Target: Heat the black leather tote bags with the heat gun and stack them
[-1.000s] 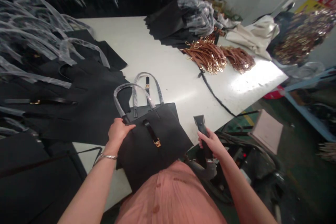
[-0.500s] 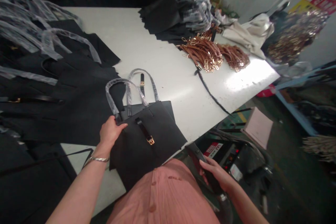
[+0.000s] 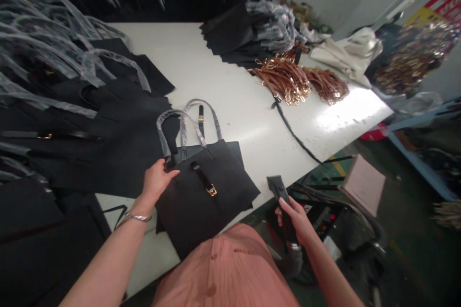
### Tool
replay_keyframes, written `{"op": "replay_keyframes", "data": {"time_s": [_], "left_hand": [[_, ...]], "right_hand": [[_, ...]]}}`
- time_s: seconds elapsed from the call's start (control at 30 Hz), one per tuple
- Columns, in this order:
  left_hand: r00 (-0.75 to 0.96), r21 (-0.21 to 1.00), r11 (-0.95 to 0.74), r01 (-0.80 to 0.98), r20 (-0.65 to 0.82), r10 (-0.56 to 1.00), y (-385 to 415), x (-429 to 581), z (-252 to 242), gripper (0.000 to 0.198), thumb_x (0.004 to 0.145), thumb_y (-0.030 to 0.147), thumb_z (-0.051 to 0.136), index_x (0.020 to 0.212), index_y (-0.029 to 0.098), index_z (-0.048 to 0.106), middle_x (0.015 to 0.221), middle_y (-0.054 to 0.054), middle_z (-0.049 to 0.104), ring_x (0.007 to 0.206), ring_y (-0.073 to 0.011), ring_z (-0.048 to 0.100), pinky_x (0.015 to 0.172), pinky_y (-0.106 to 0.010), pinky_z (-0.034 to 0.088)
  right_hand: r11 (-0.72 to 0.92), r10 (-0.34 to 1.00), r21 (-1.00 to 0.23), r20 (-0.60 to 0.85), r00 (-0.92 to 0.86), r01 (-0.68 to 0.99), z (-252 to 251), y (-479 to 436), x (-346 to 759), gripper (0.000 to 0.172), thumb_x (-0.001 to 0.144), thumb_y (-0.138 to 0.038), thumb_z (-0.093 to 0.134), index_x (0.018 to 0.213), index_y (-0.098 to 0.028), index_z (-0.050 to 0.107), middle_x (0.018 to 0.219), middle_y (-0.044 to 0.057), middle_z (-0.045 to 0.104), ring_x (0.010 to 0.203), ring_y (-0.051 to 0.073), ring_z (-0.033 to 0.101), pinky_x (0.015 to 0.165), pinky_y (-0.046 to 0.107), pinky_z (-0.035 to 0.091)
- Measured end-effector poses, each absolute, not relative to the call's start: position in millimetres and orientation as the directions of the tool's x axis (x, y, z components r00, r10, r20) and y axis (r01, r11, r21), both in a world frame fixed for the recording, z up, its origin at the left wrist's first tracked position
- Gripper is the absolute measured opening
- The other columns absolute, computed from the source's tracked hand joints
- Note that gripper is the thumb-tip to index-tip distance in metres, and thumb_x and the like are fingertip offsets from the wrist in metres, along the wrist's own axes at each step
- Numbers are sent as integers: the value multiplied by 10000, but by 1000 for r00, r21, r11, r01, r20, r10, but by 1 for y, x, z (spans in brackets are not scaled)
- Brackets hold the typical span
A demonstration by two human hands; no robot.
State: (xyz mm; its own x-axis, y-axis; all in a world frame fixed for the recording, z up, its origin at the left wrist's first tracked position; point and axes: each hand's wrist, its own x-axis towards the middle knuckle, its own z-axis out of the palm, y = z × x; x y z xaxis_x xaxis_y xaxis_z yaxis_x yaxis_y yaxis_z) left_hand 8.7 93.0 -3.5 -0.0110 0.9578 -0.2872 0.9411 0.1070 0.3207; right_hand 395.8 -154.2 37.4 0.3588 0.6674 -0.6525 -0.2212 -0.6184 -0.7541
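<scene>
My left hand (image 3: 158, 181) is closed on the upper left corner of a black handbag panel (image 3: 201, 206), thumb in front, by the foot of its handle. The panel has a plastic-wrapped handle (image 3: 162, 127) and a short black strap with a gold buckle (image 3: 212, 190). Behind it lies another black panel (image 3: 236, 151) with its own wrapped handle (image 3: 216, 122) and a buckled strap (image 3: 201, 117). In my right hand (image 3: 296, 218) is a black hand-held nozzle (image 3: 276, 187) with a flat, wide tip. A thick hose runs from its lower end. The tip is apart from the panel, to its right.
Black panels with wrapped handles (image 3: 111, 148) pile up on the left. Toward the back of the white table (image 3: 245, 115) lie more black panels (image 3: 230, 29) and brown straps with gold clasps (image 3: 288, 79). A machine with red lights (image 3: 333, 217) stands below the table's right edge.
The nozzle has lifted away from the panel's right corner, its tip now turned up and farther right. My left hand keeps its grip on the panel. The view has shifted slightly.
</scene>
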Motion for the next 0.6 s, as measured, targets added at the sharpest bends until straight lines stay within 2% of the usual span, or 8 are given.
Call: {"op": "replay_keyframes", "data": {"time_s": [0.1,0.17,0.27,0.33,0.4,0.47,0.57,0.6], "left_hand": [[-21,447,112,888,-203,979,106,-6,16,431,737,416,752,1069,176,618,1034,-99,743,966,-266,699,796,-302,512],[1,487,65,871,-135,991,124,-28,40,501,735,400,759,1152,163,613,1045,-92,743,982,-256,695,851,-320,516],[-81,380,76,922,-4,997,155,-77,86,538,738,397,757,1192,146,616,1041,-80,732,1009,-305,682,906,-424,519],[-267,295,197,935,219,939,172,-107,113,517,795,456,688,1213,166,600,1102,-61,703,1089,-375,641,941,-550,494],[-336,288,219,932,469,817,180,-120,126,544,865,506,589,1303,191,524,1327,-62,593,1243,-432,523,1003,-648,424],[-239,313,68,947,550,800,176,-107,119,534,922,486,504,1356,177,472,1464,-87,472,1332,-433,422,1069,-661,373],[153,403,-299,865,357,922,151,-48,71,442,966,396,425,1264,101,563,1373,-168,560,1309,-339,482,1116,-538,406],[286,408,-390,825,293,912,139,-25,49,405,956,396,457,1222,133,610,1350,-142,598,1281,-284,530,1114,-453,436]], "right_hand": [[-616,679,-763,-640,359,-196,39,-152,394,481,800,-591,686,1038,-198,544,644,-33,601,477,104,534,457,236,437],[-619,687,-763,-641,342,-187,37,-148,389,517,787,-589,698,1080,-194,538,637,-35,594,478,105,530,456,236,433],[-641,689,-749,-659,303,-172,34,-145,381,664,754,-591,724,1225,-187,487,629,-43,589,470,112,525,443,239,421],[-648,702,-748,-660,268,-144,33,-144,378,742,754,-593,721,1303,-178,443,638,-45,590,473,117,528,443,243,424],[-656,710,-746,-662,240,-116,33,-143,376,777,767,-595,707,1352,-176,414,651,-45,590,488,122,539,451,244,431],[-678,700,-730,-678,224,-89,35,-137,375,803,773,-597,696,1390,-183,391,652,-48,585,499,125,550,455,238,429],[-701,694,-712,-694,191,-39,43,-115,371,783,794,-582,675,1408,-193,385,646,-48,581,525,129,566,462,226,433],[-700,701,-714,-693,170,-24,45,-104,369,753,809,-571,661,1403,-196,391,645,-47,581,535,129,570,465,222,436]]}}
